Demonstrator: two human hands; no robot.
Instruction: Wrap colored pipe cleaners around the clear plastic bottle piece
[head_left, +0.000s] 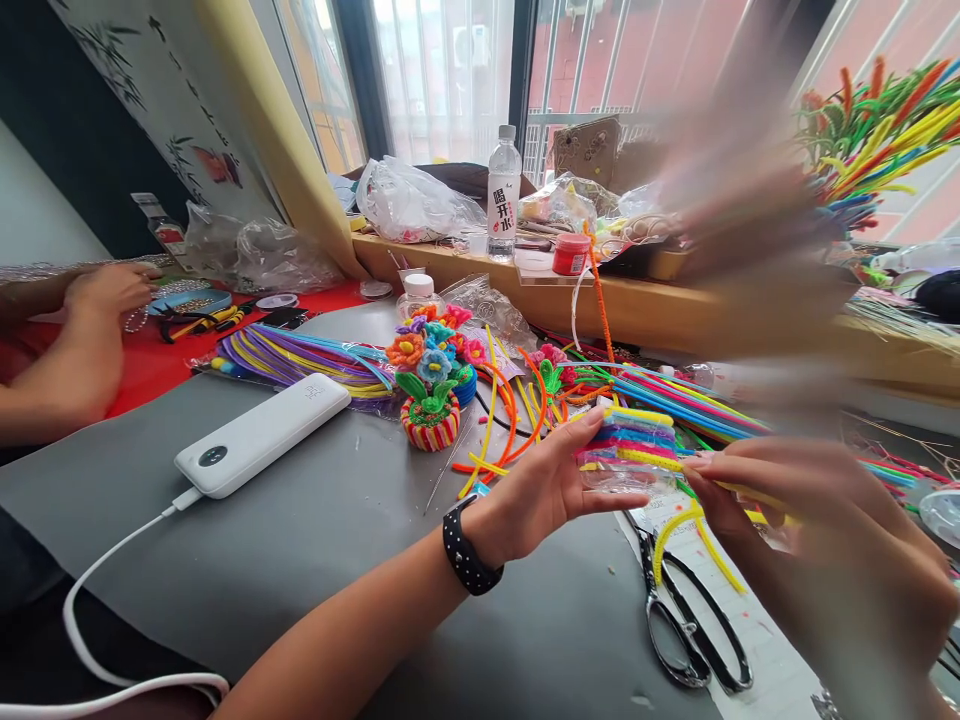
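My left hand (536, 490), with a dark dotted band on its wrist, holds a small clear bag of colourful pipe cleaners (634, 435). Its fingers are partly hidden behind the bag. Close beside it, my right hand (810, 520) pinches the end of a yellow pipe cleaner (649, 458) at the bag's right end. Motion smears the back of that hand. Below lie black-handled scissors (686, 620) and a curved yellow pipe cleaner (716, 555). A pipe-cleaner flower pot (431, 425) stands left of my left hand.
A white power bank (262, 435) with a cable lies on the grey mat (360, 600). Bundled pipe cleaners (300, 365) lie behind it. A water bottle (504, 195) stands on the sill. Another person's hands (112, 290) are at the left. A large blurred shape covers the upper right.
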